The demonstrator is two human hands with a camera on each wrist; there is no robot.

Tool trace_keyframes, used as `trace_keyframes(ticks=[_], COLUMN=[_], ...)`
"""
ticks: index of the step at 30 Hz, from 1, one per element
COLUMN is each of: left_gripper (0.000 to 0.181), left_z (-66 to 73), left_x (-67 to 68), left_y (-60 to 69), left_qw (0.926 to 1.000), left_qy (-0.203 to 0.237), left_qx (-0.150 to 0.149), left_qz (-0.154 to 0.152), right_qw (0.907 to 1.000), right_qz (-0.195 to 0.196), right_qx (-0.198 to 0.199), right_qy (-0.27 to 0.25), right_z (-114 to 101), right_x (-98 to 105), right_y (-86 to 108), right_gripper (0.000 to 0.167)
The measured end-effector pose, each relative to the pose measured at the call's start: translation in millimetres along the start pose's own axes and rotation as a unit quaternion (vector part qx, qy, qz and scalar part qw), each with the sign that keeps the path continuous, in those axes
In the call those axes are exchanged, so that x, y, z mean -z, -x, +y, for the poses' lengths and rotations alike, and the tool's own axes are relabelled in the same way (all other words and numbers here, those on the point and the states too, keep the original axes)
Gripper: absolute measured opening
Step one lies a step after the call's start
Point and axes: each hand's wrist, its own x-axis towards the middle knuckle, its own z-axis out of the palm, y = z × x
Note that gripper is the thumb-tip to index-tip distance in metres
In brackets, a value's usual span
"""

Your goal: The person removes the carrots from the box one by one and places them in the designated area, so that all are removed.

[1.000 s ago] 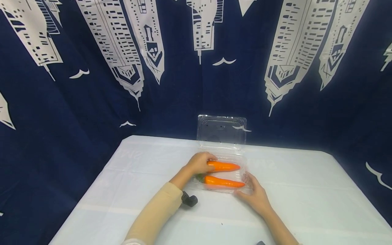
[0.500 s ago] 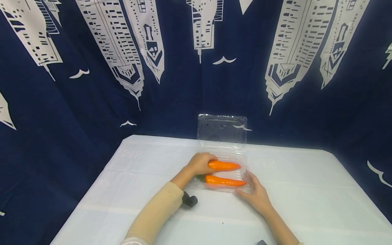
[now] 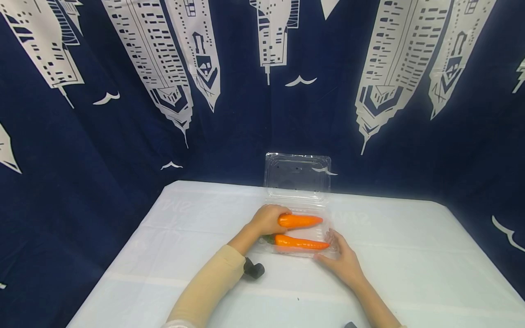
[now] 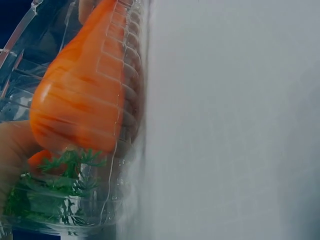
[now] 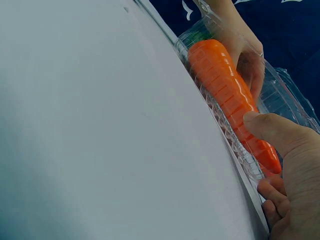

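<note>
The far carrot (image 3: 301, 221) is sitting in the box (image 3: 313, 234), the left hand (image 3: 269, 218) gripping its thick end beyond the near carrot (image 3: 301, 242), the right hand (image 3: 343, 260) gripping the box's side, and I'm fearing a sharp tug toppling the raised lid (image 3: 297, 177).

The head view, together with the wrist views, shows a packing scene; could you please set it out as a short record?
container: clear plastic, on the white table
lid: open, raised at the container's far side
near carrot: inside the container, green top to the left, thin end to the right
far carrot: thick end in the left hand, thin end to the right
right hand: holds the container's near right corner
black object: beside the left sleeve, not identifiable
backdrop: dark blue cloth, white buildings
</note>
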Motion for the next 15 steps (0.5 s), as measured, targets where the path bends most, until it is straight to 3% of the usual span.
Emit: trace_keyframes(ticks=[9,15], left_gripper=[0.048,0.047], left_z=[-0.6,1.9], left_x=[-1.4,0.8], left_y=[1.9,4.8], left_qw=[0.9977,0.9903], left_qy=[0.055,0.117], left_qx=[0.001,0.009], left_qz=[0.039,0.075], right_qw=[1.0000,1.0000], right_qz=[-0.004,-0.003], right_qx=[0.001,0.002], right_qy=[-0.002,-0.002], right_z=[1.4,2.0], right_x=[0.2,0.5], right_y=[-0.9,-1.5], right_gripper=[0.098,0.098])
